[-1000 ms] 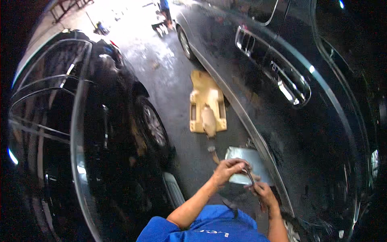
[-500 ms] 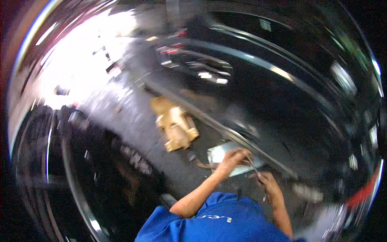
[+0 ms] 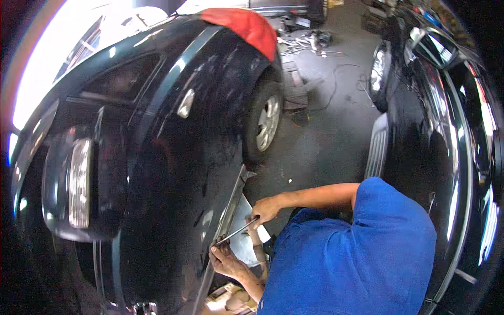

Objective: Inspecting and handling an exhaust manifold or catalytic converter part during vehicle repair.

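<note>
My right hand (image 3: 266, 208) is closed around the near end of a slim metal rod-like tool (image 3: 239, 230). The tool slants down toward the lower edge of a dark car (image 3: 173, 210). At its far end my left hand (image 3: 229, 262) has its fingers bent around the tip, against the car's sill (image 3: 229, 206). A dark bit between those fingers is too small to name. Beneath my hands lies a pale, shiny flat sheet (image 3: 242, 212). A tan, limb-like shape (image 3: 258, 249) crosses it; I cannot tell what it is.
The car's front wheel (image 3: 268, 122) and a red cover (image 3: 247, 26) on its fender are farther off. Its mirror (image 3: 79, 181) juts out at left. Another dark car (image 3: 441, 136) stands at right. Tools (image 3: 310, 42) and a cable (image 3: 336, 86) lie on the floor.
The view has swung round, bringing the car's front wheel and the second car into sight. Both hands are still at the tool, now beside the sill. The earlier frame is blurred.
</note>
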Demonstrator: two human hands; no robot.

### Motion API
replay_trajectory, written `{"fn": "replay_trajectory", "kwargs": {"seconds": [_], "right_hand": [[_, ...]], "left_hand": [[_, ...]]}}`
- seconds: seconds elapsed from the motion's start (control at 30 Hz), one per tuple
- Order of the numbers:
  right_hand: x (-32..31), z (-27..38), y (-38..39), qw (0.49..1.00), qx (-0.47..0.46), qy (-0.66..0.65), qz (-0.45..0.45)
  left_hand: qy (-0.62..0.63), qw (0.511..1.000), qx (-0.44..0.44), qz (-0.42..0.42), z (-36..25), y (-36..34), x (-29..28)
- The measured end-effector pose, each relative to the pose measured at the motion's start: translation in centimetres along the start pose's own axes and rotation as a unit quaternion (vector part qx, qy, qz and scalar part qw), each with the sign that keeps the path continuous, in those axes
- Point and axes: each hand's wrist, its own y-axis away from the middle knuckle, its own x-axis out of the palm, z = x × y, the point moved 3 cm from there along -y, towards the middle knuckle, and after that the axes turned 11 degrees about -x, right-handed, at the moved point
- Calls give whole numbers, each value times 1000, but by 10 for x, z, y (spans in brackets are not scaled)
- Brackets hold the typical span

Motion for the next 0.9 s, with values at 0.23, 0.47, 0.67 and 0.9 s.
{"fn": "replay_trajectory", "kwargs": {"seconds": [0.23,0.47,0.67,0.9], "right_hand": [[17,-95,122,974,191,38,-116],[-9,-95,266,879,186,-163,-408],[-66,-83,363,646,33,-407,-645],[-138,-109,455,456,9,-393,-798]], "left_hand": [[-53,987,81,125,-23,-21,63],[7,971,-59,230,-7,-48,165],[163,896,-273,311,71,-87,256],[239,810,-367,391,97,-76,433]]}}
